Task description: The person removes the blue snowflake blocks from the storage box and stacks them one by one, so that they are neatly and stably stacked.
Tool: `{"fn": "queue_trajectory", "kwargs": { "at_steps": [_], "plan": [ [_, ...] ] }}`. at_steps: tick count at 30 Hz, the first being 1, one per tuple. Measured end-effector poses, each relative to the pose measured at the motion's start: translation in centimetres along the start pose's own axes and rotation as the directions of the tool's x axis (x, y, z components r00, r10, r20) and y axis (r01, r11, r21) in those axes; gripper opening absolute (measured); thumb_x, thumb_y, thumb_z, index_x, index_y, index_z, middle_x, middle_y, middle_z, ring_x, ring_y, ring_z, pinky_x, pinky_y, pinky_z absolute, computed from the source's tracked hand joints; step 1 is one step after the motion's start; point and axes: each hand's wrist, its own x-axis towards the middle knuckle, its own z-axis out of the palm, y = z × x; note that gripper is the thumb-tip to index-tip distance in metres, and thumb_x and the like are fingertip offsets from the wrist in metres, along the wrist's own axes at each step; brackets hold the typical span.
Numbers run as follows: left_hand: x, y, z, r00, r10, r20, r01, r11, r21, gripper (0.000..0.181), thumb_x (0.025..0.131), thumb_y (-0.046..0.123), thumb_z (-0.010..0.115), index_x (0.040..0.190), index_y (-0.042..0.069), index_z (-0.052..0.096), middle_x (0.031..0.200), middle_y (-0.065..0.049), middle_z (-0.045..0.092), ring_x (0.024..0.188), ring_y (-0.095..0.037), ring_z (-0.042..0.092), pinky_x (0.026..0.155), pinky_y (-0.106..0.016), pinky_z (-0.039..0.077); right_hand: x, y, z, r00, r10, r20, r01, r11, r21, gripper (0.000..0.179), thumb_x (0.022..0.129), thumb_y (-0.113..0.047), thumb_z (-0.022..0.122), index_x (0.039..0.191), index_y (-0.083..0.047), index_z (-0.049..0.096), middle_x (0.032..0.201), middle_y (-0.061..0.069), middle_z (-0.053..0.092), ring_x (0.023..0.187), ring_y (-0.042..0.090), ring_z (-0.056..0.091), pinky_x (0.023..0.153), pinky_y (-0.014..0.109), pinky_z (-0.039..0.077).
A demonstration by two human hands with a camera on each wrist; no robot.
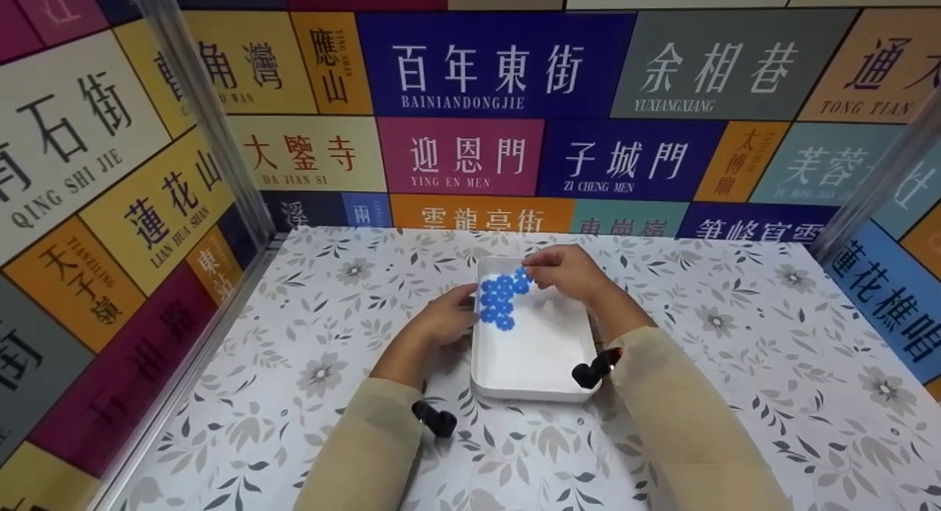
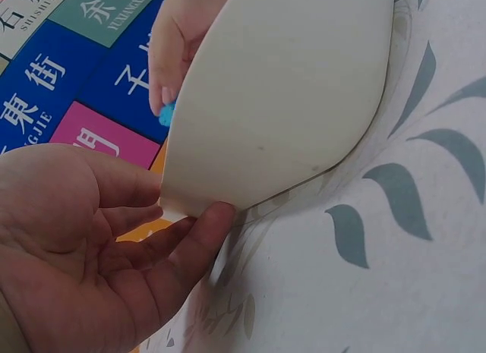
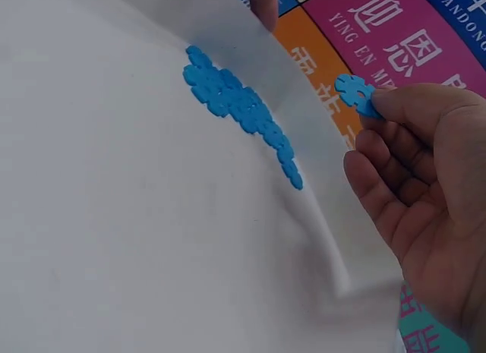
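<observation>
A white rectangular tray (image 1: 533, 364) stands on the table, with several blue snowflake discs (image 1: 498, 303) lying flat and close together towards its far left part. At the tray's left side is my left hand (image 1: 450, 316); the left wrist view shows its thumb and fingers gripping the tray's edge by a corner. Over the tray's far rim, my right hand (image 1: 566, 272) pinches one blue snowflake disc (image 3: 355, 93) between thumb and finger. In the right wrist view this held disc is apart from the cluster in the tray.
A cloth with grey leaves and flowers (image 1: 323, 375) covers the table. Panels with large printed characters (image 1: 463, 158) rise at the back and sides. Clear upright posts (image 1: 213, 114) stand at the back corners. A small black device (image 1: 435, 418) sits at each wrist.
</observation>
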Motion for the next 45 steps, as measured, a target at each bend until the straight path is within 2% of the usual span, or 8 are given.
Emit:
{"fn": "queue_trajectory", "kwargs": {
  "at_steps": [8, 14, 19, 25, 30, 33, 39, 45],
  "plan": [
    [0.0, 0.1, 0.1, 0.999, -0.049, 0.025, 0.050, 0.997, -0.063, 0.068, 0.105, 0.013, 0.057, 0.169, 0.019, 0.035, 0.168, -0.013, 0.046, 0.148, -0.032, 0.052, 0.120, -0.049, 0.046, -2.9, -0.3, -2.0, 0.991, -0.027, -0.129, 0.025, 1.000, -0.017, 0.024, 0.104, -0.027, 0.070, 0.123, -0.016, 0.078, 0.115, 0.011, 0.076, 0.102, 0.029, 0.070, 0.101, 0.054, 0.059],
    [0.0, 0.3, 0.1, 0.999, -0.049, 0.015, 0.050, 0.999, -0.014, 0.066, 0.106, 0.016, 0.058, 0.168, 0.019, 0.036, 0.168, -0.012, 0.047, 0.154, -0.032, 0.048, 0.125, -0.050, 0.041, -5.0, 0.5, -3.5, 0.980, 0.013, -0.200, -0.026, 0.998, -0.060, 0.026, 0.105, -0.029, 0.069, 0.125, -0.014, 0.077, 0.118, 0.010, 0.077, 0.104, 0.031, 0.072, 0.101, 0.054, 0.060],
    [0.0, 0.4, 0.1, 0.999, -0.051, 0.016, 0.051, 0.999, -0.018, 0.065, 0.107, 0.017, 0.058, 0.168, 0.020, 0.036, 0.168, -0.012, 0.047, 0.154, -0.032, 0.048, 0.122, -0.050, 0.045, -6.3, 1.9, -4.6, 0.973, 0.046, -0.226, -0.059, 0.997, -0.048, 0.029, 0.105, -0.030, 0.069, 0.127, -0.013, 0.077, 0.120, 0.012, 0.077, 0.109, 0.037, 0.072, 0.101, 0.054, 0.060],
    [0.0, 0.5, 0.2, 0.997, -0.077, 0.012, 0.077, 0.997, -0.023, 0.066, 0.107, 0.018, 0.059, 0.168, 0.023, 0.036, 0.169, -0.010, 0.046, 0.153, -0.032, 0.048, 0.124, -0.051, 0.043, -7.4, 4.1, -6.0, 0.965, 0.091, -0.245, -0.098, 0.995, -0.019, 0.032, 0.106, -0.033, 0.068, 0.130, -0.012, 0.075, 0.125, 0.012, 0.075, 0.108, 0.030, 0.073, 0.099, 0.047, 0.062],
    [0.0, 0.5, 0.2, 0.994, -0.111, 0.011, 0.112, 0.993, -0.040, 0.066, 0.106, 0.018, 0.058, 0.168, 0.025, 0.036, 0.170, -0.008, 0.045, 0.151, -0.030, 0.050, 0.124, -0.051, 0.042, -8.1, 6.3, -6.7, 0.955, 0.104, -0.276, -0.100, 0.995, 0.029, 0.038, 0.104, -0.032, 0.070, 0.133, -0.007, 0.074, 0.123, 0.010, 0.076, 0.098, 0.014, 0.071, 0.088, 0.030, 0.062],
    [0.0, 0.5, 0.2, 0.994, -0.107, 0.010, 0.107, 0.993, -0.044, 0.066, 0.106, 0.018, 0.059, 0.168, 0.025, 0.037, 0.169, -0.008, 0.046, 0.147, -0.030, 0.053, 0.117, -0.050, 0.049, -8.5, 7.5, -6.9, 0.947, 0.128, -0.294, -0.109, 0.991, 0.080, 0.039, 0.103, -0.031, 0.072, 0.134, -0.007, 0.073, 0.119, 0.005, 0.076, 0.095, 0.010, 0.069, 0.084, 0.024, 0.060],
    [-0.2, 0.5, 0.1, 0.995, -0.104, 0.006, 0.104, 0.994, -0.043, 0.065, 0.106, 0.020, 0.061, 0.167, 0.028, 0.039, 0.167, -0.006, 0.049, 0.134, -0.026, 0.060, 0.093, -0.039, 0.057, -8.7, 9.1, -7.2, 0.929, 0.210, -0.304, -0.162, 0.971, 0.176, 0.034, 0.103, -0.026, 0.072, 0.131, -0.006, 0.074, 0.105, 0.001, 0.073, 0.089, 0.015, 0.065, 0.080, 0.027, 0.058],
    [-0.2, 0.5, 0.2, 0.995, -0.099, 0.004, 0.099, 0.994, -0.047, 0.066, 0.106, 0.018, 0.060, 0.167, 0.026, 0.038, 0.167, -0.007, 0.049, 0.132, -0.026, 0.061, 0.092, -0.038, 0.058, -8.6, 9.5, -7.3, 0.933, 0.206, -0.293, -0.191, 0.978, 0.079, 0.033, 0.105, -0.026, 0.069, 0.131, -0.007, 0.074, 0.119, 0.007, 0.074, 0.095, 0.013, 0.066, 0.082, 0.024, 0.058]
  ]
}}
